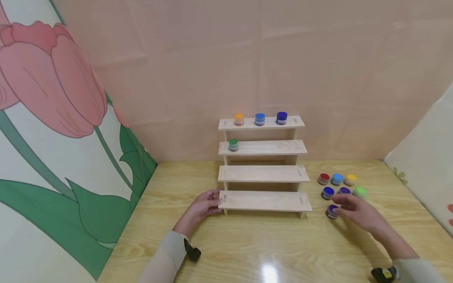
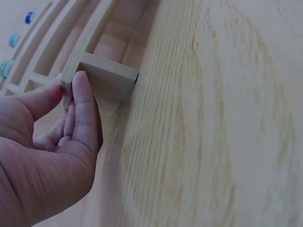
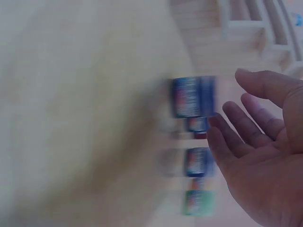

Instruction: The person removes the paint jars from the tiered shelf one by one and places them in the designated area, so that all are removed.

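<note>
My left hand (image 1: 202, 206) pinches the left end of the bottom board (image 1: 265, 201) of a pale wooden stepped rack (image 1: 263, 173), thumb above and fingers below. In the left wrist view, the thumb and fingertips meet that board's corner. My right hand (image 1: 362, 216) hovers over the table beside the nearest purple-lidded paint jar (image 1: 331, 212), its fingers loosely bent. In the right wrist view, thumb and fingers are spread around nothing, just off the lid side of this small jar (image 3: 187, 97). Behind it stand several other jars, including a dark blue-lidded one (image 1: 327, 192) and a light green-lidded one (image 1: 360, 192).
On the rack's top step sit an orange jar (image 1: 239, 119), a light blue jar (image 1: 260, 119) and a dark blue jar (image 1: 281, 118). A green jar (image 1: 233, 144) stands on the step below. Walls border the wooden table (image 1: 247, 243) behind and at both sides.
</note>
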### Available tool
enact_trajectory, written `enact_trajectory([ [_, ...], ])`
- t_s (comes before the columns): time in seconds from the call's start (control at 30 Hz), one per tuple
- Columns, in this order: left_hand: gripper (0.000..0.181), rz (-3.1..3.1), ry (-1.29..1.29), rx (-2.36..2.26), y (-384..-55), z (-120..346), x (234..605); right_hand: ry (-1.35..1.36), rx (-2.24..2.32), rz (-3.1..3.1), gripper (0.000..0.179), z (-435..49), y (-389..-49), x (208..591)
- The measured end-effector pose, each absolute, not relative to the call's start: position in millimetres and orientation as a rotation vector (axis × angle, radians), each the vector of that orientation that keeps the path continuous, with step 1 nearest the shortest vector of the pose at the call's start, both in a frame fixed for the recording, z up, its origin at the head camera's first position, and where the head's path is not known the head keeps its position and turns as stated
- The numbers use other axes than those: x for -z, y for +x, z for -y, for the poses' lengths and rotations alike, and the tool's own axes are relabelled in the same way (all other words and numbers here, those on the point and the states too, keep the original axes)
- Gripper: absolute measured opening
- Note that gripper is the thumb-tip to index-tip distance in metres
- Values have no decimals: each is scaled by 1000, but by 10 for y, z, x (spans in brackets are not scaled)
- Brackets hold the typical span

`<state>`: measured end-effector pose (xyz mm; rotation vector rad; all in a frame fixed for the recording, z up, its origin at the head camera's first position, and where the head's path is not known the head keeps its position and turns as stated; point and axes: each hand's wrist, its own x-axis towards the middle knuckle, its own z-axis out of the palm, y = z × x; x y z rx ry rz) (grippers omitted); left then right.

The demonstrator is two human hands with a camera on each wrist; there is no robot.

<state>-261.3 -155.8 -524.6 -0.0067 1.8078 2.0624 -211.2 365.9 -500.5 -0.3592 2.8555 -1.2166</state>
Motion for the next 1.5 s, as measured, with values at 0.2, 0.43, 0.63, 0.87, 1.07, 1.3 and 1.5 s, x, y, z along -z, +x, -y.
enact_trajectory([
  [0.2, 55, -1810, -11, -2060, -2617, 1568, 5246, -375, 1266, -2867, 45, -3540, -2161, 4674],
  [0.43, 56, -1809, -19, -2065, -2617, 1571, 5245, -446, 1334, -2822, 43, -3236, -2264, 4323],
  [0.63, 57, -1806, -18, -2062, -2613, 1575, 5259, -498, 1383, -2776, 47, -2954, -2388, 4141],
  [0.87, 57, -1808, -11, -2066, -2599, 1576, 5262, -534, 1384, -2732, 49, -2673, -2519, 3994],
  [1.07, 57, -1802, -9, -2067, -2590, 1577, 5253, -547, 1397, -2686, 45, -2440, -2649, 3870],
  [1.3, 56, -1805, -11, -2066, -2603, 1570, 5254, -589, 1430, -2664, 46, -2206, -2779, 3742],
  [1.5, 56, -1808, -7, -2073, -2612, 1563, 5255, -642, 1447, -2656, 45, -2007, -2902, 3659],
])
